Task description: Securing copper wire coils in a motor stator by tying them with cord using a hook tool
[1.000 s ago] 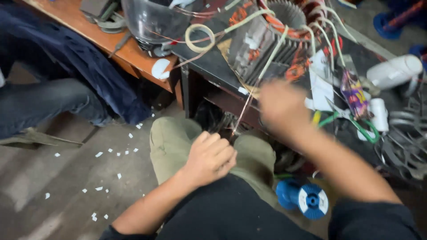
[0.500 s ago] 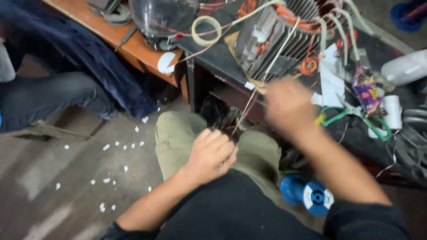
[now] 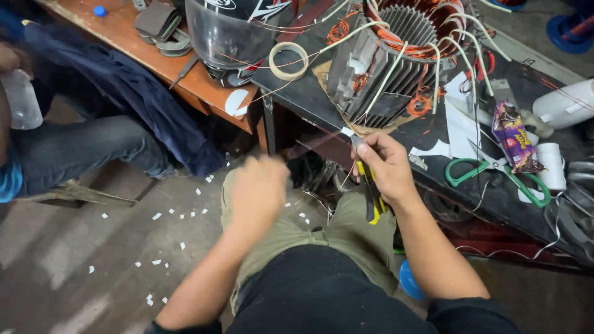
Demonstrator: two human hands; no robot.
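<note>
**Pliers at the bench edge**

While the right hand (image 3: pixel 385 164) is closed around yellow-handled pliers (image 3: pixel 370 188), its thumb and fingers pinch the tool's upper end just below the edge of the dark bench (image 3: pixel 309 93). The pliers hang down from the fist, handles pointing toward the person's lap, over the olive trousers (image 3: pixel 297 232). A thin wire (image 3: pixel 346 179) runs by the pliers' tip; whether the tool bites it cannot be told.

Left of it, the left hand (image 3: pixel 258 185) is blurred, loosely curled above the left knee; whether it holds anything cannot be told.

On the bench just above the right hand sits a finned motor stator (image 3: pixel 383 68) with copper windings and pale sleeved leads. A ring of tape (image 3: pixel 288 60) lies to its left, beside a helmet (image 3: pixel 229 31) on the wooden table (image 3: pixel 185 80). Green-handled scissors (image 3: pixel 489 170) and a purple wrapper (image 3: pixel 512 136) lie right of the hand. White scraps (image 3: pixel 154 216) dot the floor. Another person's jeans-clad leg (image 3: pixel 80 148) is at far left.
</note>
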